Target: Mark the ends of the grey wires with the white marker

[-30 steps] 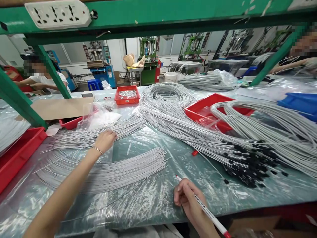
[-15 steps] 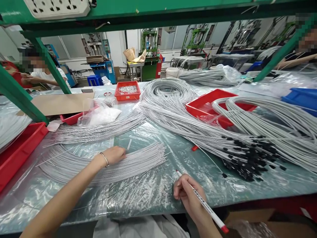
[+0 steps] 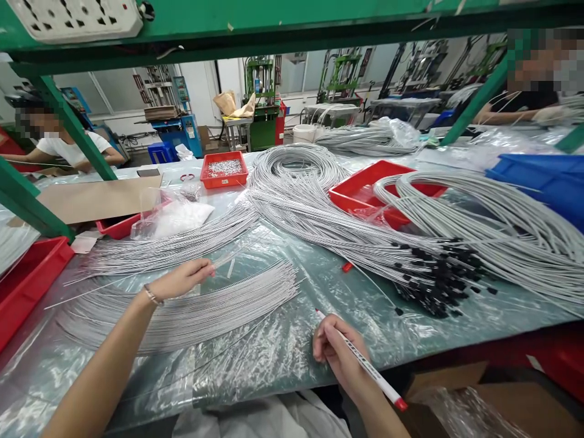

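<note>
Grey wires (image 3: 237, 310) curve near a slender marker (image 3: 365, 364).

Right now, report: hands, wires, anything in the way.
Left hand pinching thin wires by near wire bundle. Right hand holding red-ended marker, tip clear of wires. Small white strip lying just beyond that bundle.

Glossy, crinkled plastic film (image 3: 255, 359) covers the tabletop, throwing back bright wrinkled glints. The pen (image 3: 370, 370) has a smooth plastic barrel. The pale strands (image 3: 214, 319) look slick (whether bare metal or coated, I cannot tell). The small red tray (image 3: 223, 180) is smooth plastic, the cardboard sheet (image 3: 100, 199) matt, the overhead beam (image 3: 296, 18) glossily painted.
</note>
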{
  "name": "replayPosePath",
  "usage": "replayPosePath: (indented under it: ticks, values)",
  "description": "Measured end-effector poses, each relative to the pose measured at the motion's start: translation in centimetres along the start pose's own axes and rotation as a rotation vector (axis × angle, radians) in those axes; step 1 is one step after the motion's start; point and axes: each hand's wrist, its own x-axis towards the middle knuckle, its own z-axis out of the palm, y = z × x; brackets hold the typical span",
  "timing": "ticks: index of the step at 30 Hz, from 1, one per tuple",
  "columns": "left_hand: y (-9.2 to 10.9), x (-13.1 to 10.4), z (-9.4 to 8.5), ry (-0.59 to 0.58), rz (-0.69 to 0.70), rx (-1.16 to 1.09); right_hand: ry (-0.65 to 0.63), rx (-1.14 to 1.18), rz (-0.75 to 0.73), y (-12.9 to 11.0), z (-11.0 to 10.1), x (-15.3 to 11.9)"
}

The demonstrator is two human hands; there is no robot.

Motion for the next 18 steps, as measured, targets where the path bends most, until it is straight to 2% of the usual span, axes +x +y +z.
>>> replayPosePath:
  ticks: [1, 3, 7, 8, 10, 13, 16, 18]
  values:
    - [0.8, -0.7, -0.5, -0.018, 0.022, -0.069, -0.017, -0.029, 0.009, 0.0, 0.0, 0.1]
    - [2.8, -2.0, -1.0, -0.141, 0.070, -0.162, -0.093, -0.094, 0.013, 0.2, 0.3, 0.4]
    - [6.1, -4.0, -0.1, -0.425, 0.141, -0.141, -0.392, 0.010, -0.029, 0.5, 1.5, 1.1]
    - [6.6, -4.2, 0.3, -0.472, 0.142, -0.123, -0.401, 0.063, -0.035, 0.5, 1.9, 1.2]
    - [7.3, -4.5, 1.3, -0.535, 0.132, -0.101, -0.304, 0.126, -0.077, 0.3, 2.9, 1.2]
    - [8.4, -4.2, 3.0, -0.506, 0.135, -0.124, -0.197, 0.099, -0.129, 0.0, 4.2, 0.7]
    - [10.2, -3.4, 5.0, -0.370, 0.197, -0.231, -0.282, -0.060, -0.141, -0.1, 4.7, 0.2]
    - [11.0, -2.9, 6.1, -0.304, 0.231, -0.310, -0.319, -0.191, -0.201, -0.3, 4.3, 0.0]
